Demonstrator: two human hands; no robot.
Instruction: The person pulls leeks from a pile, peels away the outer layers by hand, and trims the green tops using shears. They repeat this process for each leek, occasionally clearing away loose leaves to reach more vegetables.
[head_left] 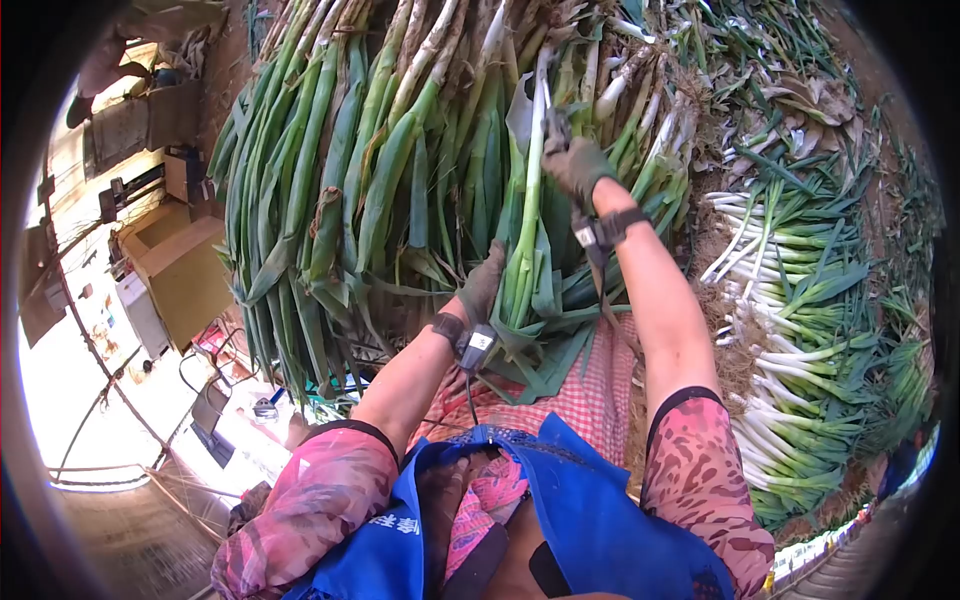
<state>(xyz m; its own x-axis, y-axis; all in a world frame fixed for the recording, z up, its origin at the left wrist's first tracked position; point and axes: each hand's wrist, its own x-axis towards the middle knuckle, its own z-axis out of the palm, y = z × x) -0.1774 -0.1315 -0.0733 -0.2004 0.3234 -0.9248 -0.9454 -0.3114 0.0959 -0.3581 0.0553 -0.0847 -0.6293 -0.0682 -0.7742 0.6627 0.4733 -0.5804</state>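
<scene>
My left hand (484,282), in a dark glove, is closed around the green leaves of a leek (530,215) standing in front of me. The white stem of this leek points away from me, up to the large pile. My right hand (582,170), also gloved, is closed beside the stem's upper part. A small greyish metal tool (556,125) shows at its fingers; its exact kind cannot be made out. Under and beyond both hands lies a thick heap of untrimmed leeks (390,170) with brown, dirty outer skins.
To the right, a row of cleaned leeks (775,390) with white stems lies on the ground. Peeled skins and leaf scraps (800,100) are strewn at the upper right. On the left are a cardboard box (185,265) and a cord (110,375). Red checked cloth (585,395) covers my lap.
</scene>
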